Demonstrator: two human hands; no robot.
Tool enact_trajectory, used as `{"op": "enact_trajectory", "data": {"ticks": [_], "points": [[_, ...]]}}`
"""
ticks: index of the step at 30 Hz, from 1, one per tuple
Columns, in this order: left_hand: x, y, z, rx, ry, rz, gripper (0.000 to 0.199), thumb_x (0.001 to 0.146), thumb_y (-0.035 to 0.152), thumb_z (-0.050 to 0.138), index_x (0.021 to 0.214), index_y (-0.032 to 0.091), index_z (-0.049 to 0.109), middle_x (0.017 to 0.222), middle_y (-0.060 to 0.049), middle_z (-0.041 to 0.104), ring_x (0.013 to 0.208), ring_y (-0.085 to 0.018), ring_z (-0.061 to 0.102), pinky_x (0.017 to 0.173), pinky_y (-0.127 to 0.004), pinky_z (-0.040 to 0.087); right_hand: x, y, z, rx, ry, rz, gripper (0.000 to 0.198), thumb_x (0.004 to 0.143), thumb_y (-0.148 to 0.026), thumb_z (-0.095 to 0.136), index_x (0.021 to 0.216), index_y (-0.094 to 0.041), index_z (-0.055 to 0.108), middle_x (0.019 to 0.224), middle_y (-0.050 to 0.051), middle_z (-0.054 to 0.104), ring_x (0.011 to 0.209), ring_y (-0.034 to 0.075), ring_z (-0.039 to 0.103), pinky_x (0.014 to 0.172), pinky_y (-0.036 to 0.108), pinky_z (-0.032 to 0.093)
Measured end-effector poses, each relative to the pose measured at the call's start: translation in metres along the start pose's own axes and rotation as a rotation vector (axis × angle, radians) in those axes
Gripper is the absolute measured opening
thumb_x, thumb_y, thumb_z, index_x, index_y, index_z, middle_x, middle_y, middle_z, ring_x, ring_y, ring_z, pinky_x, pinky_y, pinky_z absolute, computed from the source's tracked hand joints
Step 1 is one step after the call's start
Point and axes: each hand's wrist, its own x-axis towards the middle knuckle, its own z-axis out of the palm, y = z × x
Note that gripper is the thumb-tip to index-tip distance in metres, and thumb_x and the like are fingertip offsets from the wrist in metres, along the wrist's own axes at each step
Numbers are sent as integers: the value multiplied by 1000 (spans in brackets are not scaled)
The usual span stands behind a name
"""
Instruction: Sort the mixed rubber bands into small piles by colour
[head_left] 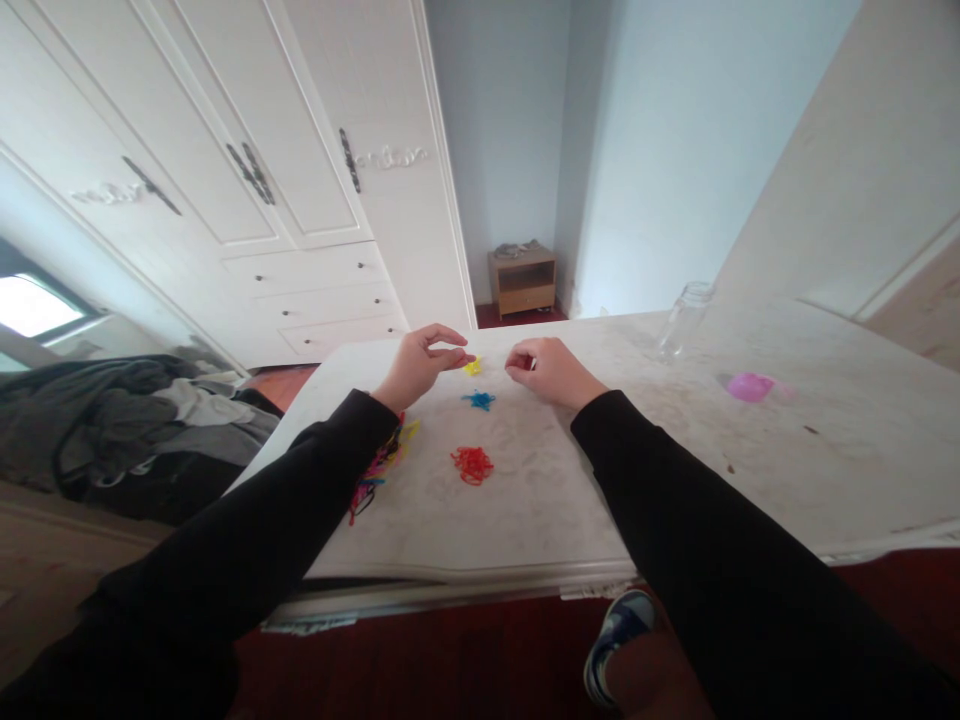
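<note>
My left hand (427, 363) is over the far part of the white table, its fingertips right at a small pile of yellow rubber bands (472, 367). A gap shows between its upper finger and the fingers below, and I see nothing held there. To the right of that pile, my right hand (551, 368) is closed, fingertips curled against the thumb; whatever they may hold is too small to make out. Nearer to me lie a blue pile of rubber bands (478, 400) and a larger red pile (472, 465). Mixed-colour rubber bands (379, 465) are partly hidden by my left sleeve.
A clear glass bottle (685, 322) stands upright at the table's far right, with a pink-purple balloon-like object (748, 387) nearer. The table's front edge (480, 578) runs below my arms. Dark clothes (127, 430) are heaped at left, and a white wardrobe (300, 120) stands behind.
</note>
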Motion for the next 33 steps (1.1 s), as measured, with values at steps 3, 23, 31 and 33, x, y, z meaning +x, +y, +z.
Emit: {"op": "enact_trajectory", "data": {"ticks": [3, 23, 31, 33], "points": [[-4, 5, 5, 10, -80, 7, 48, 66, 42, 93, 94, 14, 66, 107, -6, 74, 81, -20, 79, 86, -39, 68, 0, -5, 2, 47, -2, -21, 10, 83, -12, 67, 79, -13, 76, 73, 4, 72, 68, 14, 60, 68, 26, 43], [-10, 36, -4, 207, -313, -4, 33, 79, 42, 84, 83, 14, 66, 69, -3, 72, 60, -16, 74, 58, -26, 62, -8, -28, 7, 465, -224, -37, 11, 78, -23, 76, 78, -12, 79, 70, 3, 72, 65, 12, 58, 65, 27, 44], [5, 37, -57, 516, -525, -135, 24, 79, 39, 80, 75, 17, 75, 65, -4, 73, 55, -12, 65, 54, -22, 50, -16, -37, 11, 522, -644, -63, 15, 74, -26, 81, 84, -15, 82, 71, 1, 69, 62, 10, 52, 60, 26, 40], [8, 35, -67, 604, -604, -188, 22, 76, 41, 80, 77, 19, 79, 68, -4, 75, 59, -14, 66, 57, -24, 49, -16, -38, 12, 520, -639, -63, 18, 74, -28, 81, 87, -15, 82, 67, -1, 65, 63, 10, 52, 60, 26, 39]]}}
